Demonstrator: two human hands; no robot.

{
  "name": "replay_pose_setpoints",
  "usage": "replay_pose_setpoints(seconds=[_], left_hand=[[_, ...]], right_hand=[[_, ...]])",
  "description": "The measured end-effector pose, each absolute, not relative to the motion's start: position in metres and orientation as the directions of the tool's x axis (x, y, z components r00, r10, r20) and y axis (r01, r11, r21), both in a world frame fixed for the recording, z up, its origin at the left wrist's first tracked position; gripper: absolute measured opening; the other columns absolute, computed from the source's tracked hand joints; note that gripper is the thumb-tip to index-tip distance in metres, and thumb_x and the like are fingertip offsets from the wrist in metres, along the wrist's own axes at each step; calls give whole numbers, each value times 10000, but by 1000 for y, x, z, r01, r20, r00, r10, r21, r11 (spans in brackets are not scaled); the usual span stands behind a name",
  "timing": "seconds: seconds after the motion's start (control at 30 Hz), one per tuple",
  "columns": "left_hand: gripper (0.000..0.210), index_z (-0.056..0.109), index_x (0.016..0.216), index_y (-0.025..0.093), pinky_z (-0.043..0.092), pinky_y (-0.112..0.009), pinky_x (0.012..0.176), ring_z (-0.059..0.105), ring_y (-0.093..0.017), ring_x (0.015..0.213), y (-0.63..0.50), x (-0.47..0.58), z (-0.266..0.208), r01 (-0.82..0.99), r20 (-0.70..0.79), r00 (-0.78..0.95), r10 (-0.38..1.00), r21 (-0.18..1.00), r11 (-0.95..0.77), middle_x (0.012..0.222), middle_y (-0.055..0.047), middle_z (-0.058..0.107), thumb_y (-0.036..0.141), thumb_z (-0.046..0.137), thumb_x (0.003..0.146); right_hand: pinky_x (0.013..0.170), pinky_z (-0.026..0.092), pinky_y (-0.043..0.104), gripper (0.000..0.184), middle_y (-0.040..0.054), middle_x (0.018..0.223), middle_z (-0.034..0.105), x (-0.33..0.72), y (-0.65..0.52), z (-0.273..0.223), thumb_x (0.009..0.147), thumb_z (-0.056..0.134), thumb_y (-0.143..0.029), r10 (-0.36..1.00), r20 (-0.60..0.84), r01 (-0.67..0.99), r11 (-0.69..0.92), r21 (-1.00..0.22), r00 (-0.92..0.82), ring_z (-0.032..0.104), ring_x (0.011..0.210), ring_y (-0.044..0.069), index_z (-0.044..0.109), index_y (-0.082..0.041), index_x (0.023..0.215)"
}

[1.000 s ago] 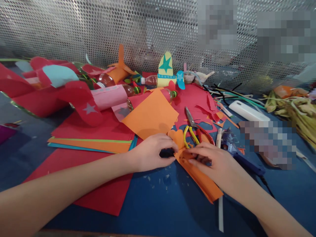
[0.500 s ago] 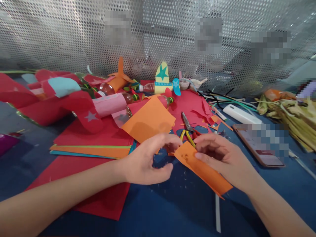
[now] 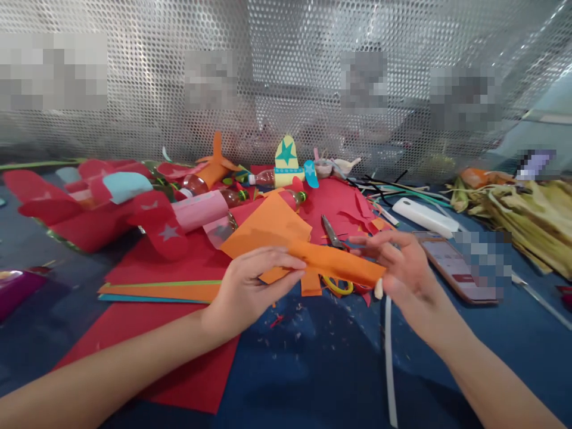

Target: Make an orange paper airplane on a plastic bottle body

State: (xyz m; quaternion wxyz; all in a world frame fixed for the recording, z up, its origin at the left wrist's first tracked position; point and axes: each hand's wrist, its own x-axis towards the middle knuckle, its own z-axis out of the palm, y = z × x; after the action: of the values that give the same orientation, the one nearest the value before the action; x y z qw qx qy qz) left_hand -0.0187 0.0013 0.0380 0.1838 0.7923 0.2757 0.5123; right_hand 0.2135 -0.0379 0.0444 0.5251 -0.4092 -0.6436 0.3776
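My left hand pinches one end of a folded orange paper strip, held level above the table. At the strip's other end is my right hand, its fingers spread and apart; whether its thumb touches the paper I cannot tell. Scissors with yellow-lined handles lie behind and partly under the strip. A larger sheet of orange paper rests just beyond my left hand. Below the strip, a small orange scrap shows.
Red paper sheets lie at left, under a coloured stack. Behind are bottles wrapped in paper, one a yellow rocket shape. A phone, a white oblong object and dried husks lie at right. A perforated silvery screen stands behind.
The orange strip has passed from my right hand's hold to my left hand's and turned more level. My right hand has opened at its far end. The view has tilted up slightly.
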Motion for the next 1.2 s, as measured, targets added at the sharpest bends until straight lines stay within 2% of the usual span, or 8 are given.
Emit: replay_pose_setpoints(seconds=[0.13,0.3,0.43,0.57,0.7,0.8,0.93,1.2], left_hand=[[83,686,790,195,558,-242,732,671,-128,693,-1,-19,37,263,759,211,617,564,-783,744,-12,724,120,685,757],[118,694,819,211,561,-256,730,677,-137,734,-4,-17,37,245,726,187,662,618,-747,788,-15,733,110,676,760],[89,691,804,215,565,-285,728,674,-143,699,-5,-17,37,231,709,187,680,641,-732,774,-18,731,137,669,766],[105,674,814,201,560,-266,711,670,-145,702,-9,-16,36,184,691,239,682,657,-731,771,-29,718,138,703,736],[102,654,794,182,544,-210,661,667,-125,671,-12,-13,39,99,664,321,675,686,-721,771,-31,717,141,723,731],[100,648,790,177,533,-185,644,662,-108,644,-14,-13,40,128,661,323,677,678,-724,750,-18,716,116,710,741],[108,648,794,181,532,-178,632,660,-104,623,-15,-14,42,181,698,342,629,608,-773,730,-11,719,120,717,737],[108,632,768,195,532,-182,580,648,-102,562,-20,-15,45,255,744,368,558,496,-830,675,3,716,120,706,745]], right_hand=[[936,484,315,366,36,1314,511,208,-40,41,802,681,-254,932,294,169,332,-928,-213,557,1155,179,468,-346,1084],[810,557,300,401,27,1322,514,202,-47,39,835,603,-125,867,475,197,498,-845,-152,662,905,131,430,-362,1109],[748,566,279,214,22,987,672,203,-47,38,825,629,-181,860,484,434,503,-747,-164,674,792,153,588,-285,1007],[734,557,256,45,-12,792,707,202,-46,42,806,653,-220,853,506,507,493,-707,-125,667,711,143,666,-261,818],[619,563,234,32,14,756,715,201,-47,44,789,663,-238,852,515,499,490,-715,-100,666,657,153,690,-247,775],[633,575,244,69,26,807,720,201,-48,43,776,681,-251,849,515,481,504,-717,-121,680,684,160,707,-254,840],[685,573,269,72,13,793,721,201,-48,43,765,700,-262,831,537,499,531,-685,-147,679,704,166,711,-267,837],[553,536,198,72,6,719,641,196,-53,46,779,662,-185,834,542,456,524,-719,-102,631,627,130,616,-229,744]])
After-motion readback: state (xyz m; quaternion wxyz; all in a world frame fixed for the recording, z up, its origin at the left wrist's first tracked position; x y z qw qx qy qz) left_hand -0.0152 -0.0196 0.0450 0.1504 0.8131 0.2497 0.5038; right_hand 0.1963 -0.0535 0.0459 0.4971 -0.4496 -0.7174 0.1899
